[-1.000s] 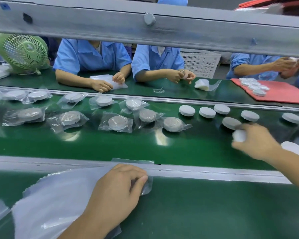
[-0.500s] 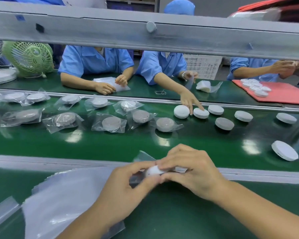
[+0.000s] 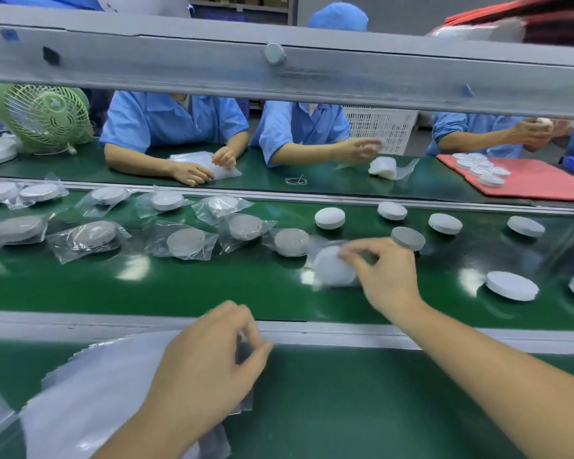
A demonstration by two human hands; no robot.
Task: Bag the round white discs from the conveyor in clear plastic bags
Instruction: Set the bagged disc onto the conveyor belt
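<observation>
- On the conveyor belt (image 3: 212, 286), right of centre, we see a bagged disc (image 3: 333, 266) tilted up towards us and blurred, just in front of the last packed disc in the near row
- Our right hand (image 3: 383, 276) reaches across the belt; its fingers are curled, and thumb and forefinger pinch the bag at the disc's upper right edge
- Our left hand (image 3: 209, 369) lies on the stack of clear bags (image 3: 96, 385) on the near ledge, with fingers curled and thumb and fingertips nipping a bag corner; blur hides how firmly
- Bare discs (image 3: 329, 218) lie loose on the belt to the right, well apart from one another; one shows a grey face
- Packed discs (image 3: 185, 243) lie in two rows on the belt's left part
- Beyond the belt, workers in blue (image 3: 176, 124) handle bags and discs at the far ledge, beside a green fan (image 3: 43, 115), a white crate (image 3: 378, 130) and a red mat (image 3: 527, 183) that bears more discs
- Overhead, a grey beam (image 3: 312, 74) crosses the whole view
</observation>
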